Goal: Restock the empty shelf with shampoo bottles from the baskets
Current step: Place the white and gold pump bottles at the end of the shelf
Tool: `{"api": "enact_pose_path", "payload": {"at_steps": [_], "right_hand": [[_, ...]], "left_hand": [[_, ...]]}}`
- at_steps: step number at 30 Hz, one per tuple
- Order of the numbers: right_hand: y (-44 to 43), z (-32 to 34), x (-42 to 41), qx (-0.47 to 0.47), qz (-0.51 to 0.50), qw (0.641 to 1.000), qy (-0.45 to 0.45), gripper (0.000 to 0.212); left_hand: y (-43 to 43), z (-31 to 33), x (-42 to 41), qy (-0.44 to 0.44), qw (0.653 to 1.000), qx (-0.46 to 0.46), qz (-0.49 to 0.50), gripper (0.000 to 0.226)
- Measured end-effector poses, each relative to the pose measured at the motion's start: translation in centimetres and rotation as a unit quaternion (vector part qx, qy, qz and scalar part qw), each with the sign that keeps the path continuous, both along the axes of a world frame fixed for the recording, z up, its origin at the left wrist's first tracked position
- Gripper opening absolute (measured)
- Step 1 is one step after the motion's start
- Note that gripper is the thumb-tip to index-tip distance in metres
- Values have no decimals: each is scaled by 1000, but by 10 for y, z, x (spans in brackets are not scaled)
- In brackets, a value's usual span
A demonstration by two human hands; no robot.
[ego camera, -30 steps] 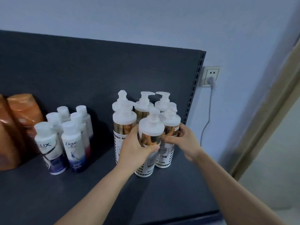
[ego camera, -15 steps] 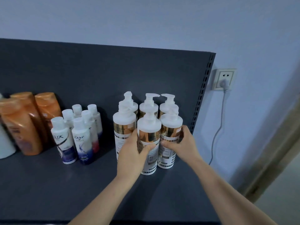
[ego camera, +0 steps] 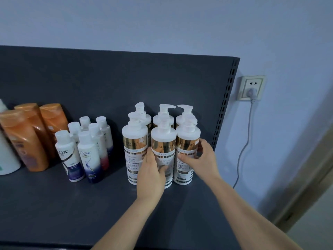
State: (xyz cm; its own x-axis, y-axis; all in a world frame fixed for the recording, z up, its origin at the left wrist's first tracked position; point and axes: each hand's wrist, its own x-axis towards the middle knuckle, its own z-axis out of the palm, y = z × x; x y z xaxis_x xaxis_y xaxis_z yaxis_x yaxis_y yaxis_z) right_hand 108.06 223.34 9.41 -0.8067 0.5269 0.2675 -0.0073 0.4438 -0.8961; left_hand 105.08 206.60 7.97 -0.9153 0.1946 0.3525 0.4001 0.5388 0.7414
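- Fingers of the left hand (ego camera: 151, 175) curl round the lower body of the middle front pump bottle (ego camera: 163, 150), thumb on its label, closed on it; the bottle stands upright on the shelf (ego camera: 72, 210)
- Right hand (ego camera: 200, 159) is half open, fingertips pressed to the label and side of the right front pump bottle (ego camera: 187, 147), more a nudge than a full grasp; that bottle also stands upright
- Both bottles sit in a tight front row with a third pump bottle (ego camera: 134, 148) at the left, touching or nearly so, and three more pump bottles (ego camera: 163, 117) stand just behind
- Further left stand small white bottles (ego camera: 84, 150) marked Lux and Dove in a cluster, then orange bottles (ego camera: 25, 139), with part of a large white one at the frame edge
- Judgement: the task looks well advanced, the back of the shelf being filled in groups, and the step in hand seems to be squaring up the pump row
- What is left I cannot tell: the baskets are out of view, though bare shelf remains in front
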Motion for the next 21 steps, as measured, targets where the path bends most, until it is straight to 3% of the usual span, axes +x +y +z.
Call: {"api": "enact_pose_path", "payload": {"at_steps": [12,17,21], "right_hand": [[2,-5,0,23,14,1000,2,76],[1,-3,5,57,13,998,-23,80],[2,-7,17,111,6,992,-64,81]], "left_hand": [[7,4,-5,9,999,-29,31,56],[-1,-4,0,31,998,-47,-13,72],[-19,-15,11,70,984,-138,-83,84]]}}
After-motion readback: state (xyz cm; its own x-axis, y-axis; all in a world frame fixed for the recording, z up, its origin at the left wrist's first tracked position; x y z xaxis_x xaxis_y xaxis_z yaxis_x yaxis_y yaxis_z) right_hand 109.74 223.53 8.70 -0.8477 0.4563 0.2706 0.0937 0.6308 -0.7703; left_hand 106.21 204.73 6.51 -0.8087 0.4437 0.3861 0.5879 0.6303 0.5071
